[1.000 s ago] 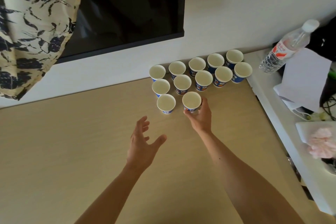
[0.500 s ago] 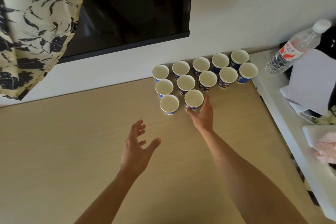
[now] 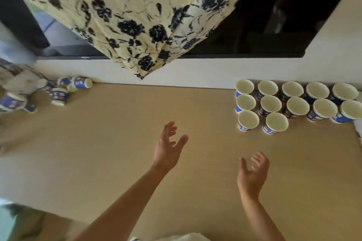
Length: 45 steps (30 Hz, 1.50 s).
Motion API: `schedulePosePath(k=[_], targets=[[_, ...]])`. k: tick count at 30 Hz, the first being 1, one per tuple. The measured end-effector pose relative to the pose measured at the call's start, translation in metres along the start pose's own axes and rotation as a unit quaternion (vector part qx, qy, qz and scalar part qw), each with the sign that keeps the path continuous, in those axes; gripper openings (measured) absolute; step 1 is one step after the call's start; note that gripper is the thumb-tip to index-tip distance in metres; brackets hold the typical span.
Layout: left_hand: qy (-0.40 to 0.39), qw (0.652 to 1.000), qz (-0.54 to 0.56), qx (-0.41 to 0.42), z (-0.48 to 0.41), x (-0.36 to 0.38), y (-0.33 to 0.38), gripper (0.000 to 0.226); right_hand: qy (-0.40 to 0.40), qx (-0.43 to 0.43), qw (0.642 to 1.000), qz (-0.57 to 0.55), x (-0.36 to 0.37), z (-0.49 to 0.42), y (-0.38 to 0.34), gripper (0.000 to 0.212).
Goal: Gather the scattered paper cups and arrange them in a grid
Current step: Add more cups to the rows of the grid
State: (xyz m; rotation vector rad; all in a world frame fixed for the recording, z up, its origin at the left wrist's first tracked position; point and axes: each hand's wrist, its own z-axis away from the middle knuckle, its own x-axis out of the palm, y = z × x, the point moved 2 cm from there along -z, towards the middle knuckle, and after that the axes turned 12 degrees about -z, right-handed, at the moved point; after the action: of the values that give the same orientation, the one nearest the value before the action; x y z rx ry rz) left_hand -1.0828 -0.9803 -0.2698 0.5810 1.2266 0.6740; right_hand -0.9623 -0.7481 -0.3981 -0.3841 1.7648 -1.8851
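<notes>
Looking down, we have both bare hands out over the pale wooden tabletop [image 3: 117,143], and neither one has hold of anything. Our left hand [image 3: 167,148] hovers mid-table, palm turned inward, fingers spread and lightly bent, thumb swung wide. Our right hand [image 3: 252,174] hangs nearer to us and further right, fingers loose and apart. Over at the far right, hard against the white wall [image 3: 195,70], stands the block of upright blue-and-white paper cups [image 3: 271,103], open mouths up and rims just about touching. We count five along the back, five in the middle row, and two in the front row at the block's left end, the front left cup [image 3: 248,120] and the front right cup [image 3: 276,122]. Both hands are clear of that block, the right one nearer to it. Away at the far left edge, well apart from all this, lies the jumble of scattered cups [image 3: 59,96], heavily blurred. One toppled cup [image 3: 82,82] lies on its side by the wall with its mouth pointing right, and how the others lie we cannot tell. Above it all hangs a cream cloth with dark blue flowers [image 3: 137,15], draped in front of a black screen [image 3: 274,25].
</notes>
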Motion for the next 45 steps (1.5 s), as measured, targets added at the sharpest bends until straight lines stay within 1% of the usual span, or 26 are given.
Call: schedulePosePath(k=[2,4,8,11,15,17,24,30,33,36,39,43,45], targets=[[0.026,1.000,0.009,-0.013,-0.002,-0.023,-0.012,0.059,-0.053,-0.007,0.998,-0.022,0.034,0.022,-0.018,0.057],[0.060,0.998,0.016,-0.023,0.000,-0.051,-0.028,0.056,-0.129,-0.022,0.991,-0.034,0.075,0.044,-0.043,0.058],[0.109,0.993,0.029,-0.031,0.008,-0.105,-0.064,0.054,-0.246,-0.092,0.965,-0.012,0.150,0.080,-0.093,0.058],[0.141,0.989,0.041,-0.037,0.012,-0.148,-0.097,0.055,-0.305,-0.142,0.942,0.008,0.204,0.110,-0.121,0.060],[0.166,0.983,0.064,-0.047,0.005,-0.209,-0.148,0.057,-0.358,-0.166,0.918,0.030,0.274,0.157,-0.141,0.060],[0.168,0.982,0.071,-0.046,-0.002,-0.240,-0.176,0.057,-0.371,-0.177,0.911,0.043,0.308,0.185,-0.144,0.061],[0.166,0.980,0.090,-0.069,-0.036,-0.337,-0.269,0.060,-0.396,-0.154,0.900,0.095,0.408,0.276,-0.142,0.059],[0.170,0.978,0.085,-0.088,-0.081,-0.391,-0.322,0.061,-0.427,-0.144,0.882,0.137,0.487,0.318,-0.148,0.059],[0.158,0.981,0.069,-0.085,-0.112,-0.409,-0.339,0.062,-0.438,-0.157,0.872,0.149,0.527,0.324,-0.154,0.058],[0.145,0.984,0.051,-0.085,-0.153,-0.424,-0.351,0.063,-0.445,-0.193,0.852,0.196,0.569,0.319,-0.160,0.060],[0.147,0.984,0.027,-0.095,-0.198,-0.433,-0.357,0.060,-0.459,-0.206,0.828,0.246,0.612,0.306,-0.164,0.068],[0.158,0.982,-0.012,-0.102,-0.264,-0.437,-0.367,0.061,-0.447,-0.254,0.800,0.309,0.681,0.283,-0.162,0.077],[0.166,0.980,-0.044,-0.106,-0.294,-0.437,-0.377,0.064,-0.439,-0.279,0.779,0.351,0.713,0.272,-0.155,0.081]])
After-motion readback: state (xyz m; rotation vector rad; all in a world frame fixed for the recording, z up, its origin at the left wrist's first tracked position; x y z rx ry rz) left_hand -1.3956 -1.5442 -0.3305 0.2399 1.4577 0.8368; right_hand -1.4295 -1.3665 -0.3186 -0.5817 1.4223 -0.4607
